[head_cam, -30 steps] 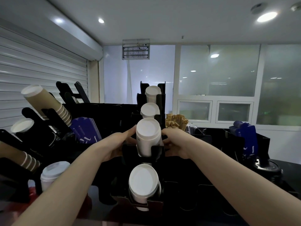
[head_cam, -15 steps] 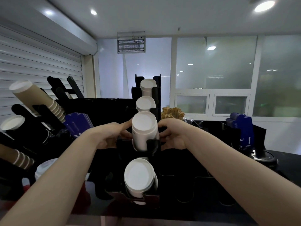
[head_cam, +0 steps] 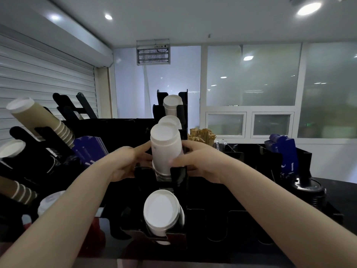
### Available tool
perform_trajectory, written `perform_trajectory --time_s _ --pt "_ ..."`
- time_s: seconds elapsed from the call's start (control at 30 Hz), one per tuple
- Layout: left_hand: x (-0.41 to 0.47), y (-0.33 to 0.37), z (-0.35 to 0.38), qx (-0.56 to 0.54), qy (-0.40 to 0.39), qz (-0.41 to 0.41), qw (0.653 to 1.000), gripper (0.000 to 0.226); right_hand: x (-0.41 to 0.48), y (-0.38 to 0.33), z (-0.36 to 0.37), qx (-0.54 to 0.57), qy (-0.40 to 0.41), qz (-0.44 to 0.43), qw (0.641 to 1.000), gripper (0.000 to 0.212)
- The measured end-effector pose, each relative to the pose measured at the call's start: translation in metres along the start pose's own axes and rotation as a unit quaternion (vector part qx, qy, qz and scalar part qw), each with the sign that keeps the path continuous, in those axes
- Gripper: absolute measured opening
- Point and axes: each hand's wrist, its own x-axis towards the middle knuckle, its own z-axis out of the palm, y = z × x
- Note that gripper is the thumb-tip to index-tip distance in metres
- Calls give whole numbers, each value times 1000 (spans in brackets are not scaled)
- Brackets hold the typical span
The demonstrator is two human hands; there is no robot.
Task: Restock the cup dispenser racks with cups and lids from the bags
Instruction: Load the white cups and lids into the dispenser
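We hold the white cup stack (head_cam: 166, 149) in the middle of the view, with its lower end in the second cradle from the bottom of the black rack (head_cam: 178, 176). Our left hand (head_cam: 125, 164) is at the stack's 9 o'clock and our right hand (head_cam: 197, 161) at its 3 o'clock. Each grip is curled onto the stack's side and pinches it from opposite flanks; neither is spread.

We judge the step in hand to be seating this stack in its cradle. To do it well, we hold both grips level with each other so the stack does not twist. We guide it between the rack's side walls and slide it along the cradle's slope, not straight down. Paper cups likely telescope and dent under a hard squeeze, so the pinch wants to be light. We let go only once the stack rests on the rack by itself. We also mind the upper stack (head_cam: 171, 118) at 12 o'clock, which sits just behind ours.

The stack's long axis runs from 6 o'clock, down in the rack, up to 12 o'clock, leaning slightly towards 11 and tilted towards us. Its closed end, a round cup base, points up and towards us. The far end points down into the rack, which hides it. The lower stack (head_cam: 161, 215) at 6 o'clock also shows us its base.
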Motion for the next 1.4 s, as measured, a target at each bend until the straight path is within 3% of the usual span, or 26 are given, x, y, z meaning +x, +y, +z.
perform_trajectory --time_s 0.07,0.17,0.3,0.43,0.53,0.63,0.73,0.83,0.93,1.1,1.2,1.27,1.4 --pt "-3 1 0 -17 13 28 999 63 2 2 10 -82 57 -29 995 51" --pt "-9 0 -4 -11 1 33 999 74 8 6 21 -126 113 -33 985 43" --pt "-18 -3 0 -9 0 -6 1000 80 11 7 22 -84 93 -2 992 42" --pt "-31 1 7 2 11 19 1000 71 2 1 21 -95 70 -21 993 41" --pt "-49 11 16 -4 33 98 995 63 -17 -10 23 -93 69 -139 984 30" --pt "-69 22 25 -98 77 199 972 58 -41 -29 34 -113 100 -261 954 29" --pt "-86 27 32 -131 106 293 941 40 -52 -38 39 -130 128 -320 930 54" --pt "-98 15 29 -148 126 336 922 30 -67 -35 41 -119 141 -331 925 71" --pt "-107 -5 35 -147 122 325 926 37 -86 -25 50 -92 110 -348 926 68" --pt "-116 -37 59 -103 157 275 943 32 -108 0 59 -113 133 -325 930 73" --pt "-123 -45 65 -63 169 280 943 12 -112 9 61 -146 140 -312 928 74" --pt "-127 -50 67 -62 178 272 944 19 -112 13 63 -158 141 -312 926 74" --pt "-134 -61 63 -96 180 270 941 21 -111 13 67 -84 187 -348 915 67"
